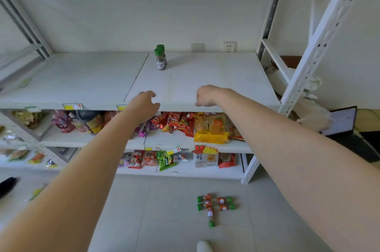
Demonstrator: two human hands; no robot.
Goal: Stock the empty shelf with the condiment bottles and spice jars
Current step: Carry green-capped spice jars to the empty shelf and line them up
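Two green-capped spice jars point(160, 59) stand upright, one behind the other, near the back middle of the white shelf point(205, 78). Several more green-capped jars with orange labels point(214, 204) lie on their sides on the floor in front of the rack. My left hand point(144, 103) hovers at the shelf's front edge, fingers curled loosely, holding nothing. My right hand point(205, 96) is a little to its right over the front edge, wrist bent down, fingers curled under; nothing shows in it.
Lower shelves hold snack packets point(181, 123) and a yellow pack point(210, 129). A slotted white upright point(312, 54) stands at the right, with white bags point(312, 111) and a dark folder point(341, 120) behind it. A white shoe tip point(203, 246) is on the tiled floor.
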